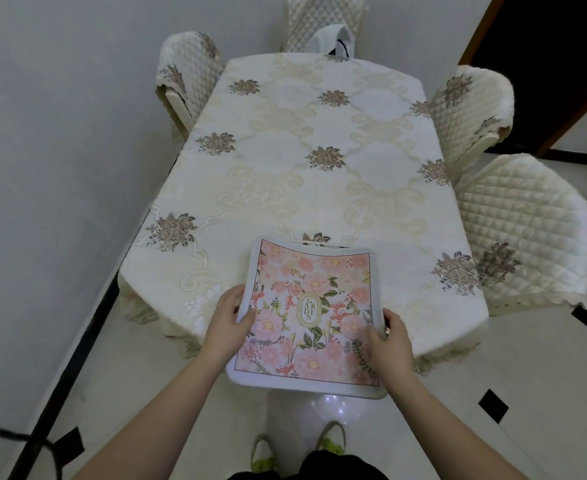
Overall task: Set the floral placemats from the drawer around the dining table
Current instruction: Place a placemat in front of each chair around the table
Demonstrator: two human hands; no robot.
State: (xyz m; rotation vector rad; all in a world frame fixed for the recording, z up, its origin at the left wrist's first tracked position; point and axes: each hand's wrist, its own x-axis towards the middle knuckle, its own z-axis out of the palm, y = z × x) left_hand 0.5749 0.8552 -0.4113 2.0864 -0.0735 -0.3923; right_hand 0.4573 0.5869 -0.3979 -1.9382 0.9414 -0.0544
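Observation:
I hold a pink floral placemat (311, 313) with a white border and a "GARDEN" oval in its middle, over the near end of the dining table (305, 161). My left hand (228, 322) grips its left edge, thumb on top. At the right edge, my right hand (390, 336) pinches it the same way. The mat's far edge reaches over the tabletop, while its near part hangs past the table's end above the floor. Whether more mats lie under this one I cannot tell. The table wears a cream cloth with embroidered brown flowers.
Quilted cream chairs stand around the table: one at the left (189, 74), one at the far end (323, 22), two on the right (472, 109) (524, 233). A white wall runs close along the left. A dark doorway (555, 64) opens at the back right.

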